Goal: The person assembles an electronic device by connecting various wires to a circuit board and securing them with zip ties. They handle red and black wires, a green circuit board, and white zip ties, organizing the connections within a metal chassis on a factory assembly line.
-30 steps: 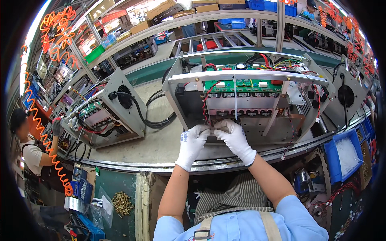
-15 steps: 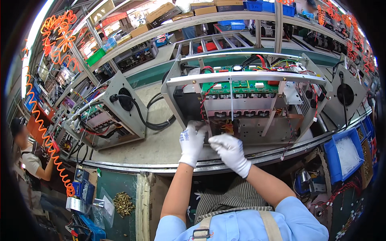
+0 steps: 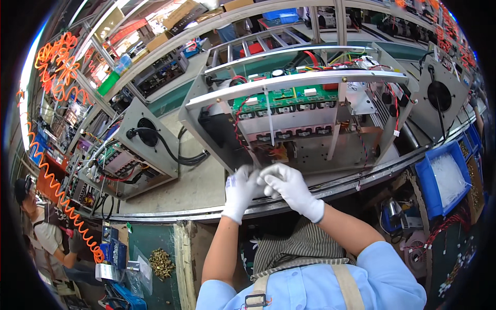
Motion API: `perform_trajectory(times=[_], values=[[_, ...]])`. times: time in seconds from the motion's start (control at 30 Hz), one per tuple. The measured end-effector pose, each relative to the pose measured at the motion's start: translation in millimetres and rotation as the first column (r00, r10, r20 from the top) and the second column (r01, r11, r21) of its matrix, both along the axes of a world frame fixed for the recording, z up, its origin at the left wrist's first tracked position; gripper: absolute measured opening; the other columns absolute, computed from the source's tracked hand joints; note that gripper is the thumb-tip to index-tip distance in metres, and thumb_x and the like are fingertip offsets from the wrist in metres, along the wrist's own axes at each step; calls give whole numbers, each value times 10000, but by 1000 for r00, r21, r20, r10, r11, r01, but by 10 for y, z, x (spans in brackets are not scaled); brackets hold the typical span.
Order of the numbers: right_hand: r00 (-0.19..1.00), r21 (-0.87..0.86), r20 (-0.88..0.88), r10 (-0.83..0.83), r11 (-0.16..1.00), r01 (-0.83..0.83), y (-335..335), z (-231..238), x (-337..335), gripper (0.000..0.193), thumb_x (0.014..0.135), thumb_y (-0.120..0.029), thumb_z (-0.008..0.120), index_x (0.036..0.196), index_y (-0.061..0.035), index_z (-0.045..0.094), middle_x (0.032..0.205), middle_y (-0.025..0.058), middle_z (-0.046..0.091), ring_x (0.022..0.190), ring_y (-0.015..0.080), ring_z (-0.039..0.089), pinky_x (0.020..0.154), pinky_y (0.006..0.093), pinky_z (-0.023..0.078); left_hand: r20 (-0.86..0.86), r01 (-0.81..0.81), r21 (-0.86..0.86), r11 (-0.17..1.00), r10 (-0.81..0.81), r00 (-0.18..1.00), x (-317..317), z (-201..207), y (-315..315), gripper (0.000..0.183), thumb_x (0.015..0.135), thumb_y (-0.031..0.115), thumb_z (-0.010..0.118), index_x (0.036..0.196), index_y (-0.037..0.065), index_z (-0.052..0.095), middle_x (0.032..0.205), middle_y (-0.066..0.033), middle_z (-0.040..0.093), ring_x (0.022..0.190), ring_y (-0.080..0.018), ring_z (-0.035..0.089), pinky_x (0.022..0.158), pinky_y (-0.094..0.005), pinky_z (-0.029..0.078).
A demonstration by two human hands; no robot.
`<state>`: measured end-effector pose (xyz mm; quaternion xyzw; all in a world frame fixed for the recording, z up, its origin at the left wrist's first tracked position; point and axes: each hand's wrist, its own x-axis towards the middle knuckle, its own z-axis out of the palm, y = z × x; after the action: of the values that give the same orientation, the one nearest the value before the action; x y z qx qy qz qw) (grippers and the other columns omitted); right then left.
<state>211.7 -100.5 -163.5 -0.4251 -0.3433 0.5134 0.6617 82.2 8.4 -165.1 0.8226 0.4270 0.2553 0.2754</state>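
My two hands wear white gloves and nearly meet at the front edge of the bench. My left hand [image 3: 238, 195] is smeared by motion, so its fingers cannot be made out. My right hand [image 3: 295, 190] has its fingers bent and pinched together; whatever they hold, if anything, is hidden. Just beyond the hands stands an open metal-framed electrical unit [image 3: 305, 135]. It carries a green circuit board [image 3: 289, 96], twisted red and black wires, and a white cable tie [image 3: 269, 116] hanging down its front.
Similar units with round fans stand left [image 3: 135, 151] and right [image 3: 436, 101]. A black cable [image 3: 192, 158] lies between the left and middle units. A blue bin [image 3: 443, 178] holds clear ties at right. Brass fittings [image 3: 161, 264] lie lower left. A co-worker [image 3: 44, 232] is at far left.
My hands have drawn back from the unit toward the bench edge and come closer together. The whole view has shifted, and the co-worker has changed posture.
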Motion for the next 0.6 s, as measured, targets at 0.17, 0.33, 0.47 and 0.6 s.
perform_trajectory(times=[0.17,0.33,0.47,0.6], values=[[813,-43,508,-283,935,353,-200,-404,420,407,915,-113,617,1298,3,544,1026,61,670,757,93,614,662,241,491,199,102,50,994,-110,974,125,-300,-172,253,935,194,608,1068,-20,637,793,-104,679,709,-166,651,666,-316,512],[465,180,829,-309,936,301,93,-397,508,499,859,-186,614,1312,1,521,1304,209,565,1234,356,529,1044,393,416,9,1,217,976,-3,1000,614,-190,35,224,914,197,549,1027,36,656,821,-176,689,731,-316,676,685,-401,528],[729,24,642,-240,956,293,103,-424,529,448,866,-158,628,1280,-7,550,1226,170,604,1092,252,610,927,337,487,23,-120,447,887,123,992,799,-204,117,274,901,285,539,981,60,673,747,-161,673,709,-317,662,699,-436,517],[890,68,369,-268,963,262,-155,-445,434,429,874,-125,670,1269,5,565,1098,111,639,872,91,638,740,222,518,186,234,-140,962,-207,961,411,-211,-88,534,823,204,686,1308,35,539,786,-121,649,696,-239,638,667,-360,503]])
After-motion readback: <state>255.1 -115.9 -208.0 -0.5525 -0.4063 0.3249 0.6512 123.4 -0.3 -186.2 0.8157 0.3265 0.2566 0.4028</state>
